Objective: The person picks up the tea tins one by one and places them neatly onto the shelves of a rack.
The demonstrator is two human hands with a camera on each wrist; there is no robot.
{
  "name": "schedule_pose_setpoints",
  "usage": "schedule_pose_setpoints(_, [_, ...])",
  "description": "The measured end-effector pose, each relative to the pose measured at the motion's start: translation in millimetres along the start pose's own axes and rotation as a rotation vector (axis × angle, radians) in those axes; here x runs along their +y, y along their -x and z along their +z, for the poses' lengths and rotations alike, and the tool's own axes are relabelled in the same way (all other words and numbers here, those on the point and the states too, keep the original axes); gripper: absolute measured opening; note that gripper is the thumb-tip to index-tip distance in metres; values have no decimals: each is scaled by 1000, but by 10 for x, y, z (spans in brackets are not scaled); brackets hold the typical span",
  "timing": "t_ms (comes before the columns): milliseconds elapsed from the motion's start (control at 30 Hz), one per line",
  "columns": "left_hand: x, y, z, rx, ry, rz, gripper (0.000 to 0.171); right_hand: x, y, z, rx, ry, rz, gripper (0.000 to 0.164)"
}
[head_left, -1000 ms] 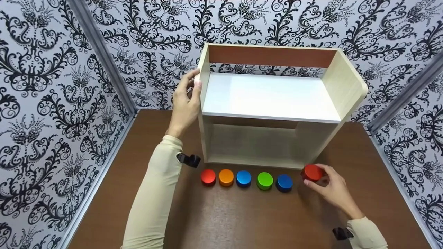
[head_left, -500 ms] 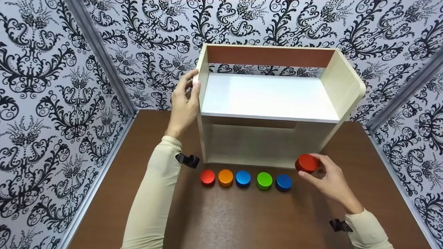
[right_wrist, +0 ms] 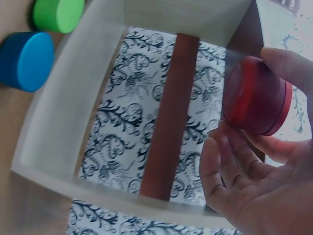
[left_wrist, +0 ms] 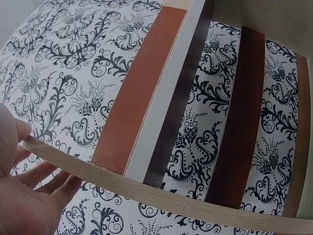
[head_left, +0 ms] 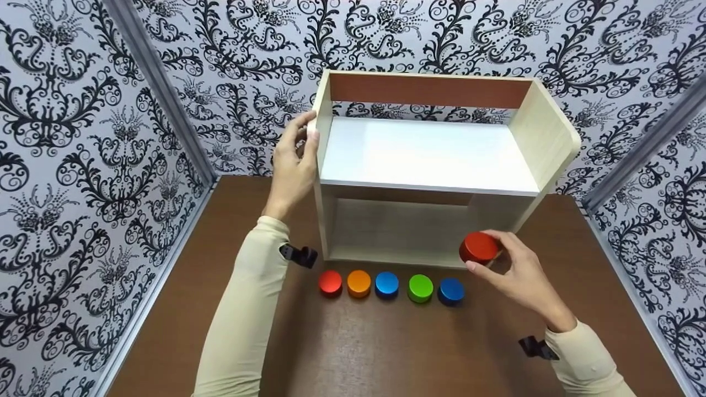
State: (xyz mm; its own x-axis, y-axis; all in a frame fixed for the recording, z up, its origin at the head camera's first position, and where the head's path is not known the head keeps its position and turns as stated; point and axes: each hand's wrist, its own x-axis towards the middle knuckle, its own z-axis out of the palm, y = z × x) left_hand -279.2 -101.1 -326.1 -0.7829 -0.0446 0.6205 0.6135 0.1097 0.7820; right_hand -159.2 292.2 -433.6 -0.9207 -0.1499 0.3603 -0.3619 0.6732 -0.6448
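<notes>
My right hand (head_left: pixel 521 275) pinches a dark red round container (head_left: pixel 479 247) between thumb and fingers, in front of the lower right of a small wooden shelf unit (head_left: pixel 427 187). The right wrist view shows the red container (right_wrist: pixel 257 97) on its side relative to that camera, the thumb at one end. My left hand (head_left: pixel 295 162) grips the front edge of the shelf's left side panel; in the left wrist view the thumb lies on one side of the panel edge (left_wrist: pixel 132 188) and the fingers on the other.
Before the shelf a row of round containers stands on the brown table (head_left: pixel 375 353): red (head_left: pixel 330 282), orange (head_left: pixel 359 283), light blue (head_left: pixel 386 284), green (head_left: pixel 420 288) and dark blue (head_left: pixel 451 290). Patterned walls (head_left: pixel 237 44) enclose the table at the back and sides.
My right hand has carried the dark red container up and to the left, from beside the row toward the shelf's lower right. The left hand keeps its grip on the side panel.
</notes>
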Motion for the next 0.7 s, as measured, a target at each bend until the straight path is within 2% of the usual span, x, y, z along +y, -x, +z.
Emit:
schedule_pose_setpoints(233, [5,1,-4,-5,-2,-17,37,-189,-114,-5,-31,-17,-25,60])
schedule_pose_setpoints(500, [7,2,-5,-8,4,-25,36,-412,-269,27,-41,-54,-112,59])
schedule_pose_setpoints(700, [-8,6,-11,-6,14,-7,36,-558,-393,54,-43,-67,-165,60])
